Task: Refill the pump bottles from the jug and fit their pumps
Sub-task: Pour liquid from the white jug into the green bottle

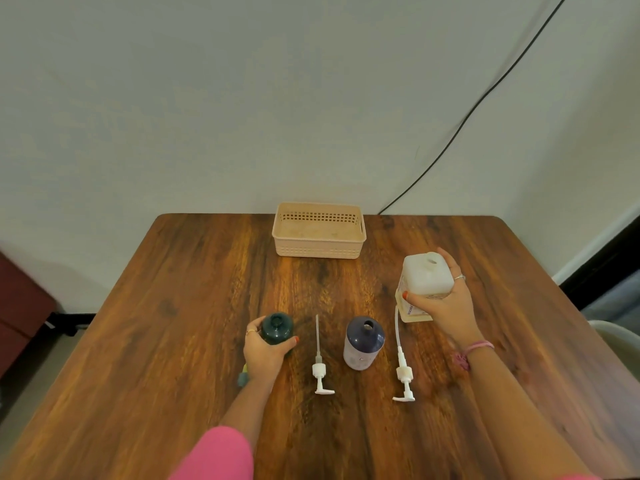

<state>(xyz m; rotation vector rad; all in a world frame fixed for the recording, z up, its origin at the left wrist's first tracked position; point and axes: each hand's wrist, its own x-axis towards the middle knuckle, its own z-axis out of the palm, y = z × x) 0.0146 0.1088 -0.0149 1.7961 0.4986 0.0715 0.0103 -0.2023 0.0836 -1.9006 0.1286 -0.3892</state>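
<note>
**A:** Why is the green bottle (276,328) held while it stands on the desk (173,306)?

**B:** It is steadied, most likely, for pouring. The left hand (265,355) is wrapped round its body, the grip closed on it, and its open neck is left clear.

**A:** And the jug (424,282)?

**B:** It is clasped by the right hand (446,306), fingers closed about its upper body, uncapped and upright at the right of the desk. Whether it is lifted clear cannot be told.

**A:** The pumps?

**B:** Both are laid flat, one pump (320,362) between the two bottles, the other pump (402,362) just right of the purple bottle (363,344). That bottle is open too. The basket (318,249) is set well back, probably kept out of the pouring path.
</note>
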